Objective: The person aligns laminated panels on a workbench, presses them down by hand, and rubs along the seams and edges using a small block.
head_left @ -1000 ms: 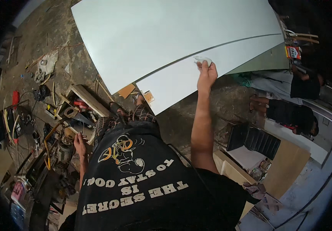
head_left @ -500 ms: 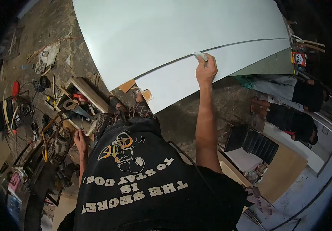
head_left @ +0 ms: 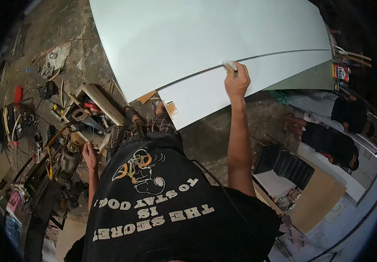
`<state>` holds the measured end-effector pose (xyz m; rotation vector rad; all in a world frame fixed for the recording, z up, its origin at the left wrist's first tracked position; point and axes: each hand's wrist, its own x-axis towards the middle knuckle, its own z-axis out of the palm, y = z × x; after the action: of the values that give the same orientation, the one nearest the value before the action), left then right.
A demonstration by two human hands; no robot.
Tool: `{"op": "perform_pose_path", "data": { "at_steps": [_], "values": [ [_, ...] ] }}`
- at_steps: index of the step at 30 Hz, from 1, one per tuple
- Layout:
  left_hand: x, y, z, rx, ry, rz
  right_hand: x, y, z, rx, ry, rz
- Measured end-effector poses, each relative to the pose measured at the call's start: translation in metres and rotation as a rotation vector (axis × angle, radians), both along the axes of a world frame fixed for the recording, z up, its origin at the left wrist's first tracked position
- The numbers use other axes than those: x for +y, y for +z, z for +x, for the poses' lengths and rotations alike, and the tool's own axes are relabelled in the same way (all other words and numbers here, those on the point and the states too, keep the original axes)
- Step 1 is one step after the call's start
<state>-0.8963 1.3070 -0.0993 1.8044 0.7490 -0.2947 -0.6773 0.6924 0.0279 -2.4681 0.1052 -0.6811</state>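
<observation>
My right hand (head_left: 237, 82) is closed around a crumpled white wad (head_left: 229, 65), perhaps a rag. It presses the wad at the dark seam between a large white panel (head_left: 206, 30) and a narrower white strip (head_left: 197, 96). The strip lies on the near side of the seam, and its lower left corner has a brown patch (head_left: 171, 107). My left hand (head_left: 90, 157) hangs low at my left side, fingers loosely apart and slightly bent, beside a wooden tool box (head_left: 103, 105). No object can be made out in it.
Tools, cables and a motor (head_left: 70, 159) clutter the floor at left. Two people in dark shirts are at the far right, one of them (head_left: 330, 142) nearer. A black chair (head_left: 286, 166) and a brown board (head_left: 317, 196) stand at lower right. A red-and-white box (head_left: 340, 73) sits by the panel's right end.
My right hand and the wad have shifted slightly right and down in the picture, still at the seam. The whole view has moved a little. My left hand stays low at my side.
</observation>
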Motion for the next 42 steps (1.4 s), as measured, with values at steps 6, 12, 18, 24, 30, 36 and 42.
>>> {"op": "perform_pose_path", "data": {
  "at_steps": [6, 12, 18, 24, 30, 36, 42],
  "values": [
    [0.002, -0.009, -0.011, -0.040, 0.015, 0.056, 0.001, 0.008, 0.001, 0.067, 0.050, -0.004],
    [-0.009, -0.001, -0.014, 0.042, 0.027, 0.090, 0.004, 0.012, 0.002, 0.109, 0.058, -0.004],
    [-0.008, -0.007, -0.010, 0.087, 0.027, 0.068, 0.008, 0.013, 0.001, 0.105, 0.078, 0.011],
    [-0.012, -0.011, -0.008, 0.056, 0.014, 0.054, 0.005, 0.002, 0.000, 0.032, 0.099, -0.024],
    [-0.019, -0.007, -0.009, 0.090, 0.002, 0.054, 0.008, 0.001, 0.000, 0.024, 0.133, -0.059],
    [-0.019, -0.011, -0.010, 0.095, 0.022, 0.061, 0.002, 0.003, 0.000, 0.049, 0.131, -0.073],
    [-0.029, -0.010, -0.009, 0.057, -0.020, 0.065, 0.016, -0.003, -0.007, 0.057, 0.138, 0.026]
  ]
}}
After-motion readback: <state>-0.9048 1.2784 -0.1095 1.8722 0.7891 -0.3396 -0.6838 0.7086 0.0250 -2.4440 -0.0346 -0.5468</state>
